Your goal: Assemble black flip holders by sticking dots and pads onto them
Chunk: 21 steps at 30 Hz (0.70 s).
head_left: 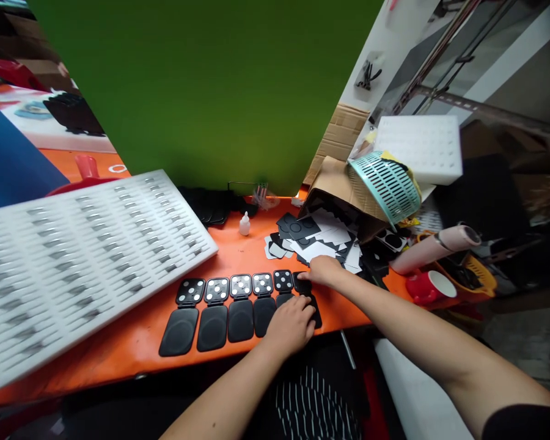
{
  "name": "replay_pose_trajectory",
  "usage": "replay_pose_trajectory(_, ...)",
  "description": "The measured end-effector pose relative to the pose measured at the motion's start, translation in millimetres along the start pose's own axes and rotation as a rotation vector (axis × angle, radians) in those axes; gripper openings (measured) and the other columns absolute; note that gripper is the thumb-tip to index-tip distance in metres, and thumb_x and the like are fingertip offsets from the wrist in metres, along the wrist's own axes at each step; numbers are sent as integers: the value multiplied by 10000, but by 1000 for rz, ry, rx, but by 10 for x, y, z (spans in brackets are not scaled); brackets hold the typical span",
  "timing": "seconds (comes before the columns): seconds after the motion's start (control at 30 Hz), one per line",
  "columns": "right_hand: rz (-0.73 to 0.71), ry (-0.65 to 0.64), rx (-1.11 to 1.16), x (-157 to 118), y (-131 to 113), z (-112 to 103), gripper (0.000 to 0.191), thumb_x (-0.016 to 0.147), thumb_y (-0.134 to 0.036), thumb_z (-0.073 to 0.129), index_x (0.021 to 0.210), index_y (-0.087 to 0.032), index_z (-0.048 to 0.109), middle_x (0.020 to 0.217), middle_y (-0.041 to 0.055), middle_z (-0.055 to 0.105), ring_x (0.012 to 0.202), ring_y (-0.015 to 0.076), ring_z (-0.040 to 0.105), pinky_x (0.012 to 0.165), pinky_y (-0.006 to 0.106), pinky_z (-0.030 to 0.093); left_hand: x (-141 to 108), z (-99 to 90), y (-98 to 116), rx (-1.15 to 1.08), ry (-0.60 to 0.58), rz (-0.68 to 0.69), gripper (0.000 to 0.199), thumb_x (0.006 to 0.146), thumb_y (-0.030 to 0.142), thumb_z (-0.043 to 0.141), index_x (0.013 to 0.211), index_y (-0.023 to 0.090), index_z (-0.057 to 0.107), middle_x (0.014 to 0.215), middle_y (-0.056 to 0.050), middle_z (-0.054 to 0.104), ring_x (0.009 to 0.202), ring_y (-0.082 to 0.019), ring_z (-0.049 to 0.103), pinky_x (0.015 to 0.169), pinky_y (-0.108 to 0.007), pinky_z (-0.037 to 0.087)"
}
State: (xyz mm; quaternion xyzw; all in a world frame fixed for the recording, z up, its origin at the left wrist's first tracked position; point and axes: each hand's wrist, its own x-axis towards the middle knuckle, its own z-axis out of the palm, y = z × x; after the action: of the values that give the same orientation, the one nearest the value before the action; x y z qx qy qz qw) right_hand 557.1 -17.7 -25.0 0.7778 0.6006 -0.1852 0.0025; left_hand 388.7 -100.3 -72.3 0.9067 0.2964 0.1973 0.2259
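Along the front of the orange table lies a row of black hinged cases, opened flat. Several upper halves, such as the leftmost one (190, 291), show white dots; the lower halves (178, 332) are plain black. My left hand (293, 324) rests on the lower halves at the right end, its fingers partly spread. At the upper half of the rightmost case (301, 282), my right hand (323, 271) touches the top edge with its fingers bent; whether it pinches anything is hidden. Just beyond it is a pile of black and white cut sheets (318, 238).
A white ribbed foam tray (96, 256) fills the left side. A small white bottle (244, 224) stands mid-table before a green panel (211, 91). At the right are a cardboard box (334, 183), a teal basket (387, 186), a pink bottle (435, 247) and a red mug (428, 287).
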Motion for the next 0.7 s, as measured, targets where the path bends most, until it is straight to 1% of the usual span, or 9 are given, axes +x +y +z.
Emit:
replay_pose_trajectory(0.07, -35, 44, -59, -85, 46, -57, 346, 664, -498, 582, 579, -164, 609, 640, 108, 633, 690, 232, 583, 617, 289, 381, -3, -2, -1, -6, 8, 4, 230, 774, 245, 522, 1002, 207, 528, 1165, -47, 494, 1072, -210, 441, 925, -353, 369)
replay_pose_trajectory(0.1, -65, 64, -61, -155, 87, -64, 341, 748, -468, 498, 654, -167, 628, 681, 101, 644, 695, 218, 585, 624, 286, 386, -4, -3, -2, -9, 11, 6, 230, 775, 243, 522, 1002, 206, 528, 1167, -47, 493, 1076, -211, 439, 927, -352, 368)
replay_pose_trajectory(0.17, -192, 117, 25, -338, 183, -22, 328, 848, -361, 361, 834, -184, 637, 800, 79, 661, 750, 193, 592, 666, 281, 406, -3, -3, -2, -14, 12, 8, 230, 777, 236, 519, 1004, 202, 525, 1175, -49, 487, 1086, -213, 432, 933, -350, 363)
replay_pose_trajectory(0.23, -337, 116, 114, -536, 266, 93, 324, 868, -285, 321, 1001, -201, 605, 979, 63, 643, 895, 177, 580, 774, 289, 419, 0, 0, -1, -10, 10, 11, 236, 781, 228, 511, 1015, 198, 518, 1180, -55, 482, 1090, -213, 428, 940, -351, 357)
replay_pose_trajectory(0.33, -505, 51, 142, -743, 322, 309, 366, 856, -280, 362, 1176, -194, 518, 1225, 62, 513, 1132, 178, 459, 957, 337, 343, 10, 6, -2, 9, -2, 5, 231, 789, 232, 501, 1015, 190, 514, 1114, -63, 513, 1047, -210, 456, 940, -360, 354)
replay_pose_trajectory(0.4, -524, 15, 116, -780, 323, 404, 397, 860, -310, 362, 1213, -179, 489, 1278, 67, 456, 1186, 188, 405, 1006, 365, 297, 18, 10, -4, 18, -12, 2, 234, 789, 235, 501, 1016, 184, 511, 1073, -68, 529, 1027, -211, 467, 936, -365, 357)
replay_pose_trajectory(0.53, -518, -19, 73, -695, 305, 444, 399, 880, -328, 323, 1191, -174, 518, 1266, 68, 464, 1180, 190, 415, 1017, 360, 293, 32, 7, -3, 10, -14, 26, 260, 793, 224, 493, 1050, 186, 501, 1127, -79, 512, 1075, -223, 446, 938, -370, 358)
replay_pose_trajectory(0.6, -518, -10, 49, -653, 295, 455, 393, 883, -318, 312, 1176, -178, 533, 1250, 65, 481, 1167, 186, 430, 1013, 352, 299, 40, -5, 4, -2, -12, 43, 253, 797, 213, 483, 1047, 191, 505, 1141, -80, 505, 1085, -225, 446, 941, -377, 356)
replay_pose_trajectory(0.7, -484, 44, 31, -649, 268, 503, 391, 883, -298, 305, 1167, -170, 541, 1244, 67, 487, 1164, 191, 433, 1008, 357, 296, 48, -28, 23, -1, -20, 61, 248, 797, 203, 481, 1042, 179, 509, 1136, -86, 507, 1097, -226, 441, 952, -372, 347)
